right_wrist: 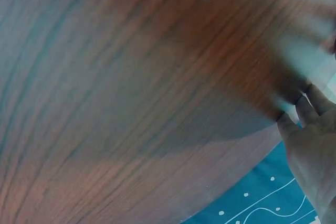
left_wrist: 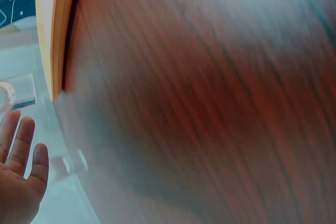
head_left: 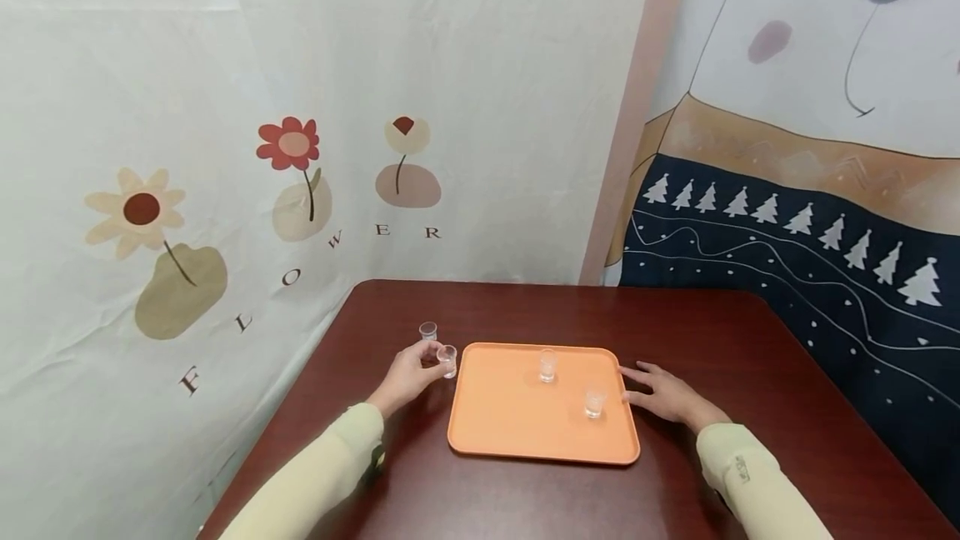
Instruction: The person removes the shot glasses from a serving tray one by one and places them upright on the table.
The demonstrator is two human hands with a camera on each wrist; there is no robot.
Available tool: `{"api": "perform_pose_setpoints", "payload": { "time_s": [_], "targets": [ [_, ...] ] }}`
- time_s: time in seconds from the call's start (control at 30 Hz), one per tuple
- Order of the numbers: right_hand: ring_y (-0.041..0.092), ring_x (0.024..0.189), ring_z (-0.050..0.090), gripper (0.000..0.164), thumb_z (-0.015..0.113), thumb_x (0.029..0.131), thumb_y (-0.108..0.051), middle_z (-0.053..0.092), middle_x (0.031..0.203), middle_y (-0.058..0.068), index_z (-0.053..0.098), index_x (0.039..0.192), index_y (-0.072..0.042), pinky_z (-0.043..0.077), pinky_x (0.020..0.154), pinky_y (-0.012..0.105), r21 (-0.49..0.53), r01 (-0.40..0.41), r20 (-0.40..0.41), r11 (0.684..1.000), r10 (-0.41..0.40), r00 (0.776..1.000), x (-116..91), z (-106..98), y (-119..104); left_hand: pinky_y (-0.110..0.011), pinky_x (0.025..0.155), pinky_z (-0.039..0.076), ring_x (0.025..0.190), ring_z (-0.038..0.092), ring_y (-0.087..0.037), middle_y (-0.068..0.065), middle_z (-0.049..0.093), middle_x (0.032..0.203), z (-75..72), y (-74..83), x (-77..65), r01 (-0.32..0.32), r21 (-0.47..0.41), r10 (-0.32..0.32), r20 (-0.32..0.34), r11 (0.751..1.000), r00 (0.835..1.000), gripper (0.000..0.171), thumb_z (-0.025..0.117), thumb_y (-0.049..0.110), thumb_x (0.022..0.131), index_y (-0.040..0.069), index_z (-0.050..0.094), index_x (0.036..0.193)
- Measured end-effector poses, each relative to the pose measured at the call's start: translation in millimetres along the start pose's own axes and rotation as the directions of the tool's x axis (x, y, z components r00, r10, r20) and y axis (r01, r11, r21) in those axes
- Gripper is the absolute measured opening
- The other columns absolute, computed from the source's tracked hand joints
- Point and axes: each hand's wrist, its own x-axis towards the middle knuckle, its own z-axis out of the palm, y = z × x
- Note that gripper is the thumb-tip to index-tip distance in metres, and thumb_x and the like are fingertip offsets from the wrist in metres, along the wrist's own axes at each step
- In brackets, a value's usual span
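Note:
In the head view, my left hand [head_left: 408,377] pinches a small clear shot glass [head_left: 447,362] between thumb and fingers, just left of the orange tray [head_left: 495,432]. Another shot glass [head_left: 428,331] stands on the table behind that hand, partly hidden. Two more glasses rest on the tray, one toward the back [head_left: 548,367] and one at the right [head_left: 594,404]. My right hand [head_left: 667,396] lies at the tray's right edge, fingers extended, fingertips at the rim. The left wrist view shows the left fingers [left_wrist: 22,145] close below a glass [left_wrist: 22,92].
A dark red-brown wooden table [head_left: 540,498] carries everything. Behind it hangs a pale cloth with printed flowers [head_left: 292,144]. To the right, a dark blue cloth with white trees [head_left: 765,208] hangs beside the table.

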Motion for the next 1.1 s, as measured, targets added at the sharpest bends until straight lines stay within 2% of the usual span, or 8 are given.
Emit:
{"api": "perform_pose_setpoints", "payload": {
  "time_s": [0.17, 0.33, 0.53, 0.77, 1.1],
  "targets": [
    [0.056, 0.134, 0.032, 0.073, 0.062, 0.091, -0.059, 0.031, 0.152, 0.031, 0.047, 0.149, -0.018, 0.03, 0.1, 0.073, -0.004, 0.006, 0.01, 1.0, -0.006, 1.0, 1, 0, 1, -0.034, 0.08, 0.051, 0.088, 0.063, -0.018, 0.0, 0.069, 0.096, -8.7, -8.1, 3.3, 0.06, 0.028, -0.058, -0.075, 0.998, 0.996, 0.024, 0.081, 0.019, 0.084, 0.009, 0.066, 0.1],
    [0.056, 0.134, 0.032, 0.074, 0.062, 0.09, -0.059, 0.032, 0.151, 0.031, 0.047, 0.149, -0.018, 0.03, 0.099, 0.073, -0.002, -0.002, 0.002, 1.0, 0.002, 1.0, 2, -1, 2, -0.037, 0.083, 0.05, 0.092, 0.062, -0.021, -0.003, 0.069, 0.096, -10.7, -14.5, 6.8, 0.106, 0.022, -0.103, -0.128, 0.994, 0.986, 0.027, 0.08, 0.017, 0.085, 0.007, 0.065, 0.105],
    [0.057, 0.133, 0.032, 0.074, 0.062, 0.09, -0.06, 0.032, 0.151, 0.032, 0.047, 0.149, -0.017, 0.031, 0.099, 0.073, -0.013, 0.0, -0.001, 1.0, 0.0, 1.0, 1, -1, 3, -0.039, 0.083, 0.05, 0.092, 0.063, -0.023, -0.006, 0.069, 0.096, -9.2, -22.9, 8.7, 0.121, 0.023, -0.116, -0.161, 0.992, 0.98, 0.027, 0.079, 0.015, 0.085, 0.003, 0.065, 0.104],
    [0.057, 0.133, 0.032, 0.072, 0.061, 0.091, -0.058, 0.032, 0.151, 0.032, 0.047, 0.149, -0.016, 0.031, 0.099, 0.073, -0.006, 0.018, -0.005, 1.0, -0.018, 1.0, -1, 1, 3, -0.045, 0.089, 0.049, 0.097, 0.064, -0.03, -0.014, 0.069, 0.102, -10.5, -23.3, 11.0, 0.168, 0.03, -0.159, -0.197, 0.985, 0.967, 0.031, 0.079, 0.015, 0.085, 0.0, 0.064, 0.108],
    [0.055, 0.134, 0.033, 0.073, 0.061, 0.091, -0.059, 0.032, 0.152, 0.03, 0.047, 0.149, -0.018, 0.031, 0.1, 0.073, 0.005, 0.013, -0.01, 1.0, -0.013, 1.0, 0, 2, 2, -0.044, 0.088, 0.049, 0.094, 0.064, -0.029, -0.012, 0.068, 0.098, -9.7, -28.2, 13.3, 0.192, 0.053, -0.176, -0.214, 0.98, 0.961, 0.032, 0.079, 0.016, 0.085, -0.001, 0.064, 0.107]
  ]
}}
